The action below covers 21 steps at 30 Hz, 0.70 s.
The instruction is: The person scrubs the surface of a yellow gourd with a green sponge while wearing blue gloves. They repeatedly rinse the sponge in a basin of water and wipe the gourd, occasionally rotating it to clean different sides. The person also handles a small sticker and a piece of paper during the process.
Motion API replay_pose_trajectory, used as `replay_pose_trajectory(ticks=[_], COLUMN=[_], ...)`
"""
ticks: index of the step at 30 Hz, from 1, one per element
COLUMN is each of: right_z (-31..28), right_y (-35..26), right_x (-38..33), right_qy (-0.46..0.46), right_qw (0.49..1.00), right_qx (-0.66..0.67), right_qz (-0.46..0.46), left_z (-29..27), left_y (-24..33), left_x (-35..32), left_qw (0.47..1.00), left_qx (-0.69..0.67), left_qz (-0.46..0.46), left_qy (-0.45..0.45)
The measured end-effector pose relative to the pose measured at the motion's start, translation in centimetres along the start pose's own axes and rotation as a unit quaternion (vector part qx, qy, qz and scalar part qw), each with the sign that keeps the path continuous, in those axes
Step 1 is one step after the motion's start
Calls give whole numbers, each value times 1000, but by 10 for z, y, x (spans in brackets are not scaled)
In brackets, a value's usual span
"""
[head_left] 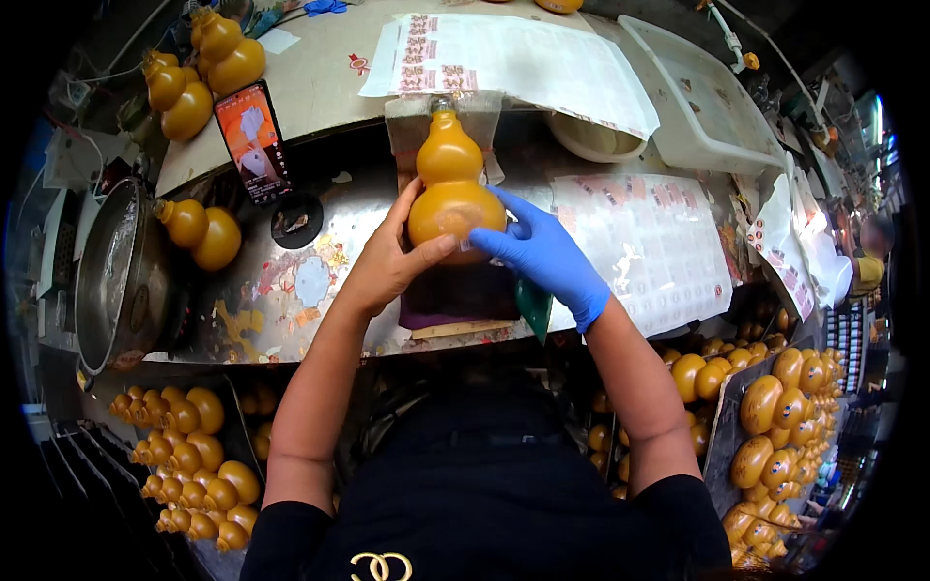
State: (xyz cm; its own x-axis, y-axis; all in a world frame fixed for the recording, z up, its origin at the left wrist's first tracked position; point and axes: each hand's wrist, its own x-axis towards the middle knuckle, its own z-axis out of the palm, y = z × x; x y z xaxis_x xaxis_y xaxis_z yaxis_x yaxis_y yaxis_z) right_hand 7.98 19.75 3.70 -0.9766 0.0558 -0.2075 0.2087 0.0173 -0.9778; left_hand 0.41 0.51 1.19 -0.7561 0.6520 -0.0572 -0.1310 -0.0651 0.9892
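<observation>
A glossy amber gourd-shaped bottle (450, 160) lies in the middle of the work surface, its narrow neck pointing away from me. My bare left hand (397, 254) wraps round the left side of its wide end, the thumb pressing on the surface. From the right, my right hand (547, 257), in a blue glove, grips the same end, thumb and fingers against it. A paler, dull patch shows on the wide end between my thumbs. Beneath the bottle is a support whose shape is mostly hidden; a green piece (534, 308) hangs beside my right wrist.
On the left are a lit phone (254, 142), a metal pan (121, 276) and another gourd bottle (201, 234). Sticker sheets (649, 257) lie to the right, near a translucent plastic tub (702, 97). Racks of several amber gourds (199, 465) flank me below the table.
</observation>
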Motion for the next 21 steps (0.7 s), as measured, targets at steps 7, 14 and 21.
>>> replay_pose_trajectory(ticks=[7,14,21], right_z=[-2,-9,5], right_y=[8,-2,-3], right_x=[10,-7,-29], right_qy=[9,47,108], right_qw=[1000,989,992], right_qx=[-4,116,-20], right_qz=[22,76,-54], left_z=[2,14,64], left_y=[-7,3,24], left_x=[7,-5,-25], left_qw=[996,920,950], left_qx=[-80,244,225], left_qz=[-11,178,202], left_qy=[28,248,80])
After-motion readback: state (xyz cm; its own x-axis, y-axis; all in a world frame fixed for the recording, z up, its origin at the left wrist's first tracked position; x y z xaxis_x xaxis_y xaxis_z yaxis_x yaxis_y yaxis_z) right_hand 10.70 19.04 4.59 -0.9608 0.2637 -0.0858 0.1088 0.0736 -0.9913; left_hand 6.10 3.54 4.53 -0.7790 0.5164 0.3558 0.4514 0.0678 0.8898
